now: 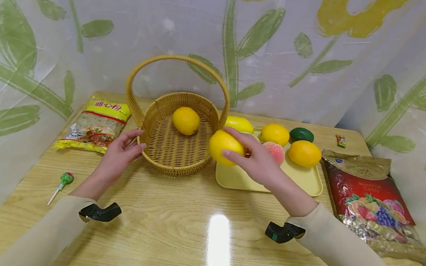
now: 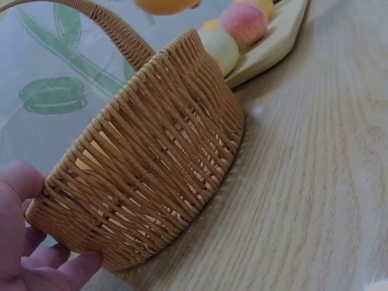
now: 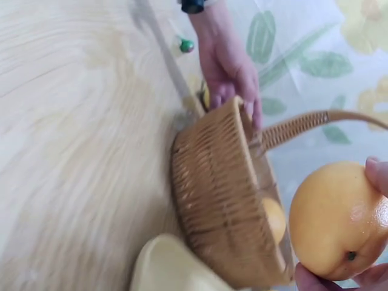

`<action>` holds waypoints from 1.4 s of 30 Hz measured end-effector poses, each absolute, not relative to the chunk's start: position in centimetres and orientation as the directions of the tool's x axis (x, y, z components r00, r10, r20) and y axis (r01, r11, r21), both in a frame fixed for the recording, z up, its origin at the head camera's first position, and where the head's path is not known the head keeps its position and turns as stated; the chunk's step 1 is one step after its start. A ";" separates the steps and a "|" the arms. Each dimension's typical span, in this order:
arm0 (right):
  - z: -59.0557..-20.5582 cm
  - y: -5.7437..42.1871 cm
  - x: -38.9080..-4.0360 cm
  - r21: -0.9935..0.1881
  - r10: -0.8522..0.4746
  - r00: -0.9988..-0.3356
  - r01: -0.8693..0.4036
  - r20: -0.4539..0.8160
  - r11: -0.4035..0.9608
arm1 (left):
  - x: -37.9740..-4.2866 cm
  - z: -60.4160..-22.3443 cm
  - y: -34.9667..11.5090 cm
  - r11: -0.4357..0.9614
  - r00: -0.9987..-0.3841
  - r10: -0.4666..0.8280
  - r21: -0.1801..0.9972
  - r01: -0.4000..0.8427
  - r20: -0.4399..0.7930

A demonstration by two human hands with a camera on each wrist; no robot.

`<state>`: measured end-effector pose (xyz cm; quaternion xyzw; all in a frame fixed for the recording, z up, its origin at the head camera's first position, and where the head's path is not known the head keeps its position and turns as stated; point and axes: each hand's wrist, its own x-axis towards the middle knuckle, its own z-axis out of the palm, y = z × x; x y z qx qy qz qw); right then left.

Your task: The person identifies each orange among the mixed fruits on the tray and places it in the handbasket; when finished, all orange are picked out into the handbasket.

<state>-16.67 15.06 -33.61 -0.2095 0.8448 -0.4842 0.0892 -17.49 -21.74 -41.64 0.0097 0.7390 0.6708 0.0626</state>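
Shiny yellow-orange fruit's held up right by the round wicker basket, which sits upright, handle up, one smooth orangey fruit inside.

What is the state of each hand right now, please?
Left hand: closed, holding the wicker basket by its rim.
Right hand: closed, holding a yellow-orange fruit.

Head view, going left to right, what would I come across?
Pasta bag, left hand, wicker basket, held yellow fruit, pink peach, dark green fruit, red candy bag.
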 end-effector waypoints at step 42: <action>-37.0 -3.8 -27.9 -0.856 -0.335 -0.914 0.024 -0.228 0.517 | -17.7 -41.8 -22.3 0.180 -0.986 0.127 0.980 -0.081 -0.105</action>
